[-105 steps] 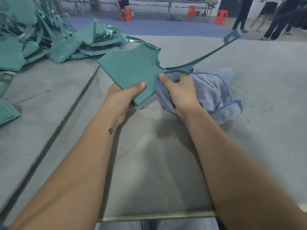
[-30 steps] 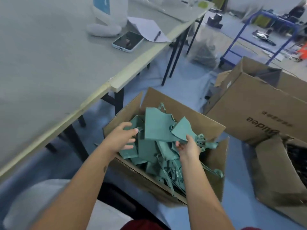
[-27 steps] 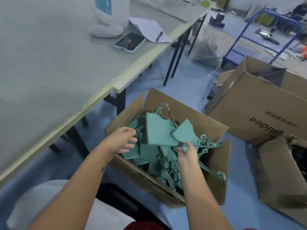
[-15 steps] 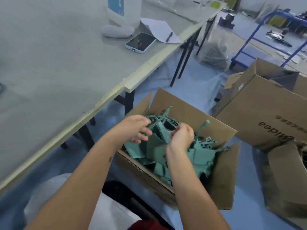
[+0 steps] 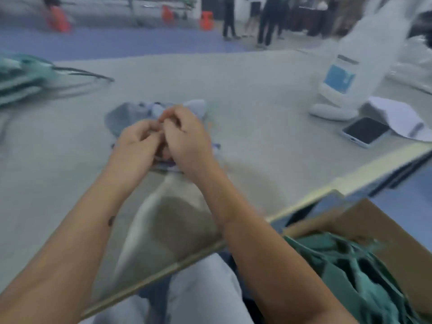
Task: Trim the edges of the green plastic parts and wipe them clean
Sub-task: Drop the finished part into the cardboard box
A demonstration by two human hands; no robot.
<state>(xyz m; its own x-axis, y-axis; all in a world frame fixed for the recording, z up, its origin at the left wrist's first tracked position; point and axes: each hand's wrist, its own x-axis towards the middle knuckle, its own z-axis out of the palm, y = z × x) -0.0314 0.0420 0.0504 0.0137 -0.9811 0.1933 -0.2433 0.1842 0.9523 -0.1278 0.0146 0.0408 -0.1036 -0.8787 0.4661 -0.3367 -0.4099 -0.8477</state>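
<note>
Soft crumpled blue cloth [image 5: 131, 115], curled hands above

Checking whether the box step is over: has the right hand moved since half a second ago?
Yes. The right hand has left the cardboard box of green parts and now sits above the table, over the blue cloth, touching the left hand.

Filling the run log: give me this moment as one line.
left hand and right hand: together over cloth, fingers curled, hold unclear | cardboard box: holds green parts
</note>
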